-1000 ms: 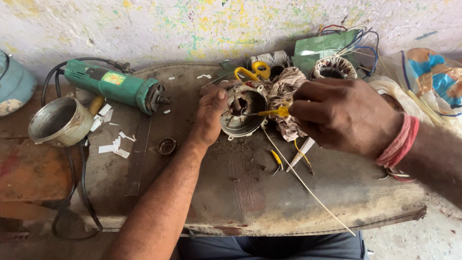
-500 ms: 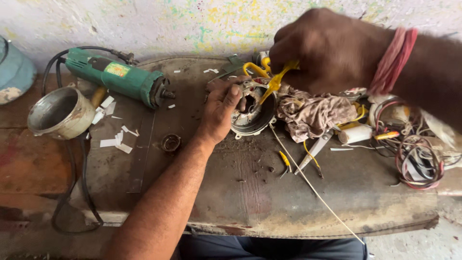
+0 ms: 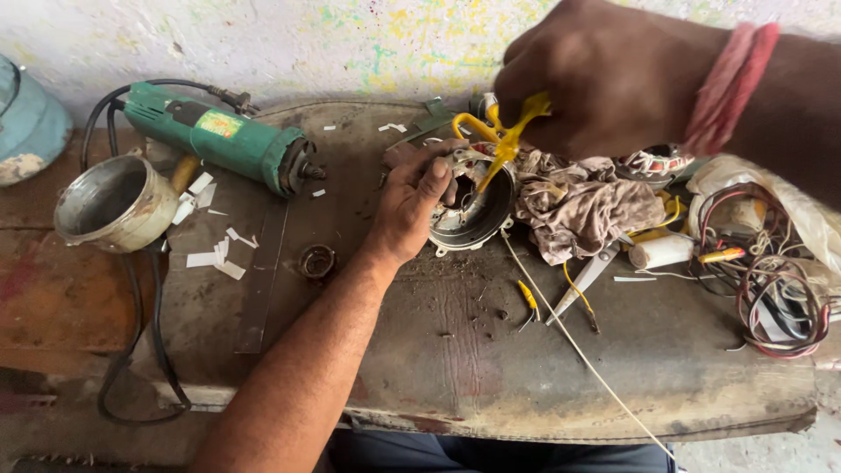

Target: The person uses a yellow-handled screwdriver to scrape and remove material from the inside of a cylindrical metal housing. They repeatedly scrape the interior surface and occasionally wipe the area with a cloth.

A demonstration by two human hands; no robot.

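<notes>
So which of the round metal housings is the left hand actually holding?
The dark ring-shaped motor housing at the bench's middle, under the left hand. The pale, cup-like housing lies untouched at the far left, beside the green grinder.

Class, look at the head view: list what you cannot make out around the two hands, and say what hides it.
- Scissors: blades hidden behind the right hand.
- Motor housing: left side covered by the left hand.
- Blue container: cut off by the left edge.
- Wire bundle: cut off at the right edge.
</notes>
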